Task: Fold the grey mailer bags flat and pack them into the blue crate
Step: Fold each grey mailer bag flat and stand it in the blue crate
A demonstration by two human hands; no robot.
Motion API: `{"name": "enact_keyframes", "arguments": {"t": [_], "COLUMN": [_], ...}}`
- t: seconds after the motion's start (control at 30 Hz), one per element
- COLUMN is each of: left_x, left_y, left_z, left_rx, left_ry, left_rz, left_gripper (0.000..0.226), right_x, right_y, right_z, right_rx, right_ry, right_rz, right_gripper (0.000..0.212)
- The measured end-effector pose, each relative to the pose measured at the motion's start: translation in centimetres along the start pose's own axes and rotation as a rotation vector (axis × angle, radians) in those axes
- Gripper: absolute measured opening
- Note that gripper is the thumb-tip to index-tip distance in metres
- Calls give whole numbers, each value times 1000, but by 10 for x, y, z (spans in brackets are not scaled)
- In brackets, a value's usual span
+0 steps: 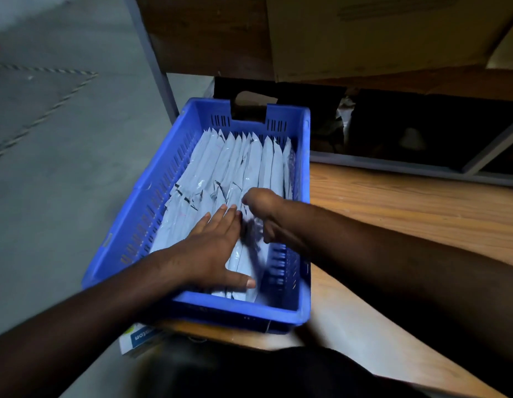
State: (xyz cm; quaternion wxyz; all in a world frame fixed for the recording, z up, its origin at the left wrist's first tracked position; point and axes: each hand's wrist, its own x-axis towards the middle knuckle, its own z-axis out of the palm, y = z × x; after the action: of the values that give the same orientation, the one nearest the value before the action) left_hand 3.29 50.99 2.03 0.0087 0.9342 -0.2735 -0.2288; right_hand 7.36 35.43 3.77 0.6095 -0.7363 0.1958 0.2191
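Well, the grey mailer bags (243, 165) are standing on edge in a tight row that fills the blue crate (192, 304) from its left wall almost to its right wall, with a narrow gap left along the right side near the front corner. By the look of it the packing is far along: room for perhaps one or two more, and no loose unfolded bags show anywhere outside the crate. The left hand (212, 248) lies flat with fingers straight and spread, pressing the row toward the left wall. The right hand (263, 214) reaches in just beside it, blurred, fingers curled down into the gap; whether it grips a bag I cannot tell. The crate sits at the front left corner of a light wooden worktop (407, 214), its left side hanging at the edge. A white box with blue print (137, 337) pokes out under the front edge. Behind the crate are cardboard boxes (378, 33) on dark shelving, and a grey concrete floor (62, 139) with striped marking tape lies to the left.
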Motion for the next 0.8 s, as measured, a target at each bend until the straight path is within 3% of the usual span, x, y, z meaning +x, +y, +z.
{"name": "enact_keyframes", "arguments": {"t": [0.07,0.13,0.23,0.3,0.4,0.53,0.8], "left_x": [-4,-3,4,15,41,102,240], "left_y": [0,4,28,59,113,191,382], "left_z": [-10,-18,-36,-54,-81,-92,-70], "left_rx": [-61,-134,-248,-257,-223,-74,-49], "left_ry": [119,363,654,725,757,704,464], "left_rz": [34,101,170,248,405,510,621], "left_gripper": [135,105,54,45,41,40,43], "right_x": [-15,-35,-52,-62,-78,-98,-111], "right_y": [-5,-14,-10,0,28,81,194], "right_z": [-23,-52,-103,-138,-190,-264,-429], "right_rx": [102,275,136,68,120,87,147], "right_ry": [-66,-77,206,354,387,505,713], "right_rz": [10,-50,-573,-733,-752,-737,-528], "right_gripper": [12,11,24,19,15,33,17]}}
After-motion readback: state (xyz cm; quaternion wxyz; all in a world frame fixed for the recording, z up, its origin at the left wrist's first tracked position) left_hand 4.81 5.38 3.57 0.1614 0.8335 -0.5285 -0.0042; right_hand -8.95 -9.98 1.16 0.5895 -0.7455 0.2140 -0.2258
